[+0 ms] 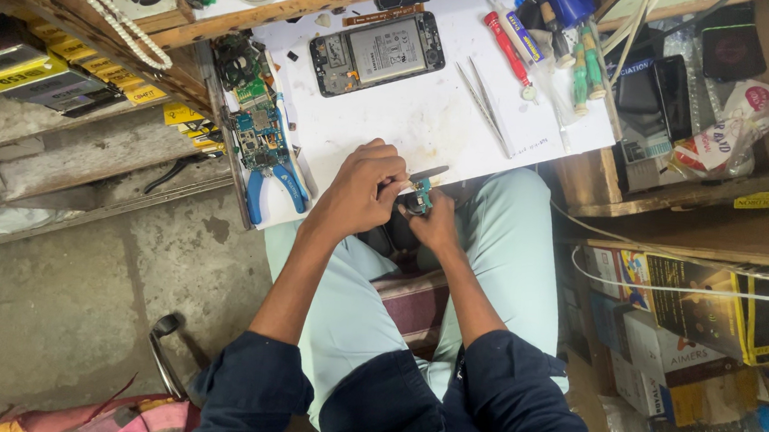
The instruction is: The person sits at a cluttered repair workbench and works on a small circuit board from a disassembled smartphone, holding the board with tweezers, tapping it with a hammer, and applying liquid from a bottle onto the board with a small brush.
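A small green circuit board [420, 197] is pinched in the fingers of the right hand [435, 222] at the near edge of the white table [410, 122], above the person's lap, while the left hand [361, 189] closes on a thin dark tool [426, 173] laid against it. Farther back lies an opened smartphone [377, 52], back cover off and battery exposed, judged stripped but not yet reassembled. Steel tweezers [484, 108] rest to its right, red and green screwdrivers [544, 50] beyond; blue-handled pliers [274, 183] and loose boards [251, 105] crowd the left edge.
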